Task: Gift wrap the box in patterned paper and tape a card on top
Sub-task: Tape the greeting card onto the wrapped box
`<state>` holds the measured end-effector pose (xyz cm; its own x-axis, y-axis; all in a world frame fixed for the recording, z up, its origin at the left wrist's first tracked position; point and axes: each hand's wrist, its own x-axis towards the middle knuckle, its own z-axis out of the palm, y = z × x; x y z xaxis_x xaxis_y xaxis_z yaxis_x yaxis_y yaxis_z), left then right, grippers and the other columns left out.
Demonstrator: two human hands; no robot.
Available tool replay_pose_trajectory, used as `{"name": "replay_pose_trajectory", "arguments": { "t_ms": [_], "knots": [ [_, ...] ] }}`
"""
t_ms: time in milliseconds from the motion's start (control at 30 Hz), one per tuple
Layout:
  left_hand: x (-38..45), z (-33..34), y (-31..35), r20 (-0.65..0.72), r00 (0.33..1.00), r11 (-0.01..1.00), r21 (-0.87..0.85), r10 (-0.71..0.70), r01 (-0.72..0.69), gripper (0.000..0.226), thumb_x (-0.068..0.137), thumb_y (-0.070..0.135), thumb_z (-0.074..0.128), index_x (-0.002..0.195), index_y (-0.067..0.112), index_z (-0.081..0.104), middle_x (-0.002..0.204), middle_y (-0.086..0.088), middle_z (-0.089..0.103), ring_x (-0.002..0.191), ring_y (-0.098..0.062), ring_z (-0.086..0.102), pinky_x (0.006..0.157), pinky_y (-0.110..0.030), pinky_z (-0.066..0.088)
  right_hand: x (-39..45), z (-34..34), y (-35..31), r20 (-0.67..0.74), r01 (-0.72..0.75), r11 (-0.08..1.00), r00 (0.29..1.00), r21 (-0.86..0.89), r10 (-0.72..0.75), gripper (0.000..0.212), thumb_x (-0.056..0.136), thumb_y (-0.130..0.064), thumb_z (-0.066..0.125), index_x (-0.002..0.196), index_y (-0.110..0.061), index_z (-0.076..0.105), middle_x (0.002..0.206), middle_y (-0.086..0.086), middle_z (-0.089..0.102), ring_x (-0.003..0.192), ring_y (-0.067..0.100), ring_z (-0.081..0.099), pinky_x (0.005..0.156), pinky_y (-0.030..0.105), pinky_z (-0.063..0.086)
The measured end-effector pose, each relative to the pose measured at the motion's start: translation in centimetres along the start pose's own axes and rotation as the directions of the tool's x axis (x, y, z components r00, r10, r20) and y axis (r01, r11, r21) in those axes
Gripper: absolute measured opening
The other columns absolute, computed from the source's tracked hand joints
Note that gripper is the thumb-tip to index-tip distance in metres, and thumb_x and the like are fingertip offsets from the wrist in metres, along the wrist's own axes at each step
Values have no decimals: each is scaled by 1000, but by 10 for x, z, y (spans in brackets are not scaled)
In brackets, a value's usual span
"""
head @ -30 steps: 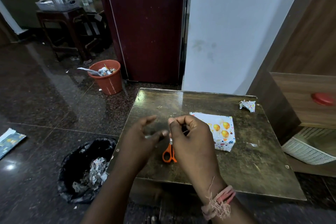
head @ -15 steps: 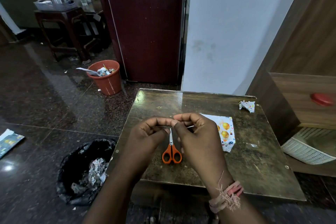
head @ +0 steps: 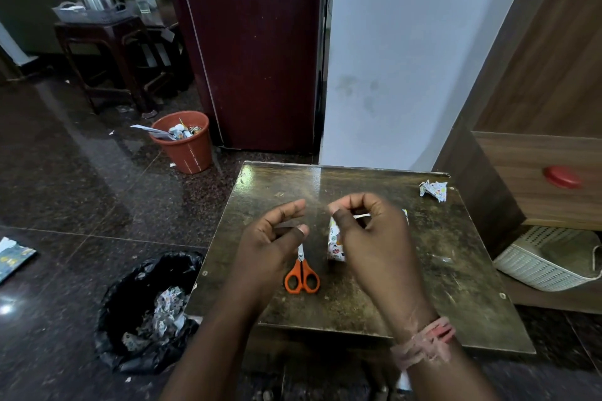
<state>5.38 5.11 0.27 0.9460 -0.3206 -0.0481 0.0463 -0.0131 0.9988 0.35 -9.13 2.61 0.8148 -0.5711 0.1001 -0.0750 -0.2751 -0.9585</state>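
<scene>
The box [head: 335,246], wrapped in white patterned paper, lies on the worn brown table [head: 456,286], mostly hidden under my right hand [head: 374,238]. That hand hovers above it and pinches a thin, pale clear strip, apparently tape [head: 361,215], between thumb and fingers. My left hand [head: 277,238] is raised a short way to the left, fingers curled, thumb and forefinger apart. Whether it holds the strip's other end is unclear. Orange-handled scissors [head: 301,278] lie on the table between my hands. No card is visible.
A crumpled scrap of patterned paper [head: 433,189] sits at the table's far right corner. A black bin bag [head: 146,312] with paper waste stands left of the table, an orange bin [head: 184,142] farther back. A white basket [head: 547,257] and wooden cabinet are on the right.
My hands, which were pinched together over the scissors, have drawn apart. The right hand has moved right over the box, covering more of it.
</scene>
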Motion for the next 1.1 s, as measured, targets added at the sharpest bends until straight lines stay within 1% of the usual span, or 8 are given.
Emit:
{"name": "replay_pose_trajectory", "arguments": {
  "t_ms": [100,200,300,400,533,700,867,1100],
  "knots": [
    [-1,5,-4,-1,1000,999,42,23,-23,37,96,8,68,123,32,71,118,14,74,109,-3,68,95,-30,53,14,-25,2,-30,-83,985,996,149,88,13,90,-7,69,80,-15,72,66,6,71,49,15,60,54,31,49],
    [-5,18,-4,34,998,991,121,51,-55,37,96,14,70,121,40,70,113,13,74,107,-1,66,96,-28,52,26,-51,12,-40,-165,953,983,253,181,5,88,0,67,84,-3,70,63,13,68,48,20,55,52,32,46],
    [-8,31,-6,45,995,973,206,91,-99,38,96,16,70,123,43,69,116,18,69,103,7,63,91,-22,53,33,-68,23,-21,-237,937,968,257,250,4,87,4,67,85,1,70,63,13,66,51,21,54,49,31,43],
    [-7,41,-16,45,984,929,323,174,-179,41,94,20,72,125,47,67,130,26,60,125,1,53,104,-25,45,34,-77,30,-4,-291,933,954,209,299,4,87,4,69,85,1,71,63,13,65,52,20,51,46,29,40],
    [-9,54,-21,34,954,837,472,296,-276,44,92,17,74,128,41,67,134,25,52,132,11,30,102,-4,28,36,-84,36,-13,-314,936,947,159,320,7,87,4,69,82,0,71,63,14,63,50,19,49,39,25,39],
    [-15,76,-22,94,923,721,596,373,-353,45,95,39,66,138,46,58,151,23,38,140,9,10,113,-16,16,34,-84,39,-37,-333,934,940,127,340,3,86,3,69,85,2,72,56,11,58,44,16,47,37,23,38],
    [-18,97,-26,142,930,631,699,338,-336,49,96,54,51,144,54,44,165,15,24,154,-16,4,122,-55,14,33,-81,39,-44,-330,936,941,120,337,5,86,2,69,82,1,72,56,12,59,37,12,45,38,22,39],
    [-17,102,-32,178,937,599,729,301,-331,51,97,56,48,147,57,36,169,10,21,156,-18,-3,122,-51,13,34,-81,42,-41,-332,933,940,139,340,4,87,-2,71,84,-2,73,55,10,60,40,13,49,39,22,40]
  ]
}}
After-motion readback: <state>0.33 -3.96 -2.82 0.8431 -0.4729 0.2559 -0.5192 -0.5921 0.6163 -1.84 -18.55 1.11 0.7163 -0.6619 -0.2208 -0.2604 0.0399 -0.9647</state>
